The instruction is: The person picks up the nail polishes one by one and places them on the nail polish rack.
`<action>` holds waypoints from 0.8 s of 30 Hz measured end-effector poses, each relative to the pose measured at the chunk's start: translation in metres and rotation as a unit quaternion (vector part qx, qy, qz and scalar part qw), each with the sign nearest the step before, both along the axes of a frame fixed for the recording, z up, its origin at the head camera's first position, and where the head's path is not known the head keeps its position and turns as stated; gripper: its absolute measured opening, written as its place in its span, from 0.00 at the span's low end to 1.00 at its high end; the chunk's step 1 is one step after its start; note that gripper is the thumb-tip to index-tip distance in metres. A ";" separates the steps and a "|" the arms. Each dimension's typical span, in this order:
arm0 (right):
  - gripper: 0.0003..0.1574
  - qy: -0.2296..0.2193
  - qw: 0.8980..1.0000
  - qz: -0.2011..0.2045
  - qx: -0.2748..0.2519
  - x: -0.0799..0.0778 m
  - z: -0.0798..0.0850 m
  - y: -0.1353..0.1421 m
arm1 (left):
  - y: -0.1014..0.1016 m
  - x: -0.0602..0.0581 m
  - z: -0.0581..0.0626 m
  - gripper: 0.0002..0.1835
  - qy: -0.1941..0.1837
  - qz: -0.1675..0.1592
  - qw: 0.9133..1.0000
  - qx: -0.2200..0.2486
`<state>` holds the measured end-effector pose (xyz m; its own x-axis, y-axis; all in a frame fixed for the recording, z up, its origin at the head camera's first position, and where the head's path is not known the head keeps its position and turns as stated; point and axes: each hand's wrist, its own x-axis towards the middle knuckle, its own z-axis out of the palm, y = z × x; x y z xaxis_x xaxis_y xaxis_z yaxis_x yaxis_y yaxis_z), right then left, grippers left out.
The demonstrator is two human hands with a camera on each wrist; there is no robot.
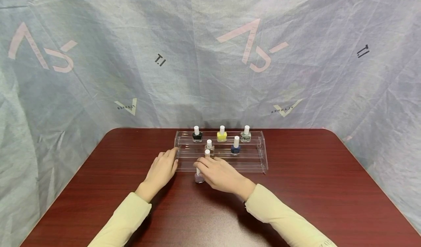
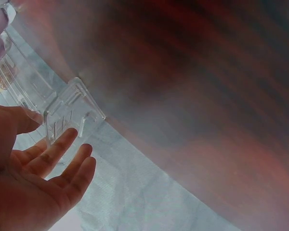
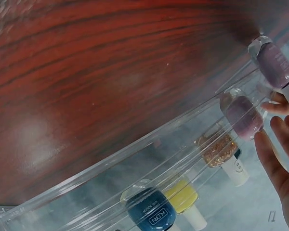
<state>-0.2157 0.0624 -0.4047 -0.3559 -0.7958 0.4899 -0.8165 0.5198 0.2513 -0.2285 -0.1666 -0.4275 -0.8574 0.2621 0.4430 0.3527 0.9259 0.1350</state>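
A clear tiered rack (image 1: 187,164) stands on the table with nail polish bottles on its steps. At its left end is my left hand (image 1: 162,166), fingers (image 2: 62,144) fairly straight against the side panel and thumb near the front. My right hand (image 1: 218,174) reaches over the rack's front, its fingertips pinching the white cap of a mauve nail polish bottle (image 1: 199,178); the thumb is mostly hidden. This bottle is just in front of the rack. Right behind it, on a lower step, sits a second mauve bottle (image 3: 243,118), largely covered by my hand in the head view.
On the top step are black (image 1: 197,136), yellow (image 1: 222,136) and clear glittery (image 1: 245,136) bottles. A copper-glitter bottle (image 3: 219,150) and a dark blue bottle (image 1: 235,149) occupy the step below. A grey printed curtain (image 1: 204,75) hangs behind the red-brown table (image 1: 312,174).
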 end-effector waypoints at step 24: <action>0.17 -0.006 0.999 -0.012 0.030 -0.001 -0.004 -0.005 | 0.001 0.000 0.000 0.22 -0.003 0.003 1.000 0.003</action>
